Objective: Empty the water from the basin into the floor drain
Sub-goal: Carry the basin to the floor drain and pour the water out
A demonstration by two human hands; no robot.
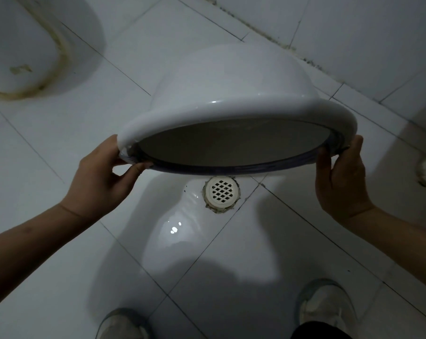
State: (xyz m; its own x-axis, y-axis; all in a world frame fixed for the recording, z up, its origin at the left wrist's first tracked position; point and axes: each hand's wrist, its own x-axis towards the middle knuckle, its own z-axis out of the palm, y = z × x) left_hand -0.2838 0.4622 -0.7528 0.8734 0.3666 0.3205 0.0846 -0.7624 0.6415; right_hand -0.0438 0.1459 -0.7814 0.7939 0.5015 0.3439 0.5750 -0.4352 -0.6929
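A white plastic basin (221, 86) with a blue band under its rim is held in the air, tipped steeply so its mouth faces me and the floor. My left hand (101, 177) grips the rim on the left and my right hand (339, 177) grips it on the right. Just below the lower rim sits the round white floor drain (222, 192) with a diamond grid. A film of water (172, 231) lies on the tiles beside and in front of the drain. No water shows inside the basin.
White floor tiles (48, 148) with dark grout run all around. A squat toilet pan (18, 52) with stained edges lies at the upper left. A tiled wall (353, 33) rises at the upper right. My two shoes (327, 307) stand at the bottom edge.
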